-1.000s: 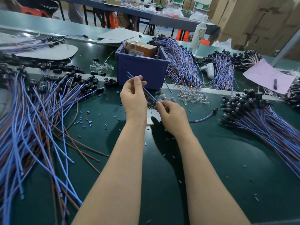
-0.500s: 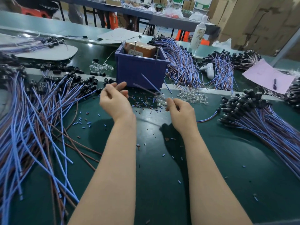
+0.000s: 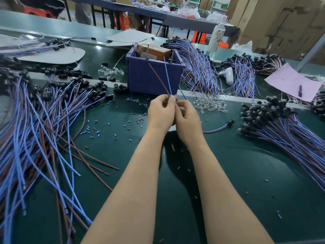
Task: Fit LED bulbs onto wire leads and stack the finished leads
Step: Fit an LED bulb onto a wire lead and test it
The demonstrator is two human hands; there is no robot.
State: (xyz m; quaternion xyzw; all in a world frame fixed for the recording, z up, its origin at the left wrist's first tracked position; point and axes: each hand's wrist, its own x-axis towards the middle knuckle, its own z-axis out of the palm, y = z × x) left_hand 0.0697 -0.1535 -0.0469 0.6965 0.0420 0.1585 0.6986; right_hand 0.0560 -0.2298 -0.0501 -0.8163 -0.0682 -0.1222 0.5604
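Pinches the brown-and-blue wire lead [image 3: 167, 76] in the left hand [image 3: 161, 113] before the purple plastic bin [image 3: 146, 76], right hand [image 3: 189, 118] curled alongside, hold unclear; fitting underway, next needs one of the small clear LED bulbs [image 3: 209, 105] seated

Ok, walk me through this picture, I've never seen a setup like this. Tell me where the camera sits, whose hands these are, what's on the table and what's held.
There is no machine here: a person works with bare hands, and the single camera is worn on their head, looking forward and down, so both forearms reach in from the bottom. The left hand pinches a wire lead, a brown and a blue strand rising in front of a purple bin. The right hand curls in against the same spot; what its fingers hold is hidden. On the green mat lie a loose pile of leads at left, a heap of clear LED bulbs beyond the hands, a stack of leads with black ends at right, and small cut bits.
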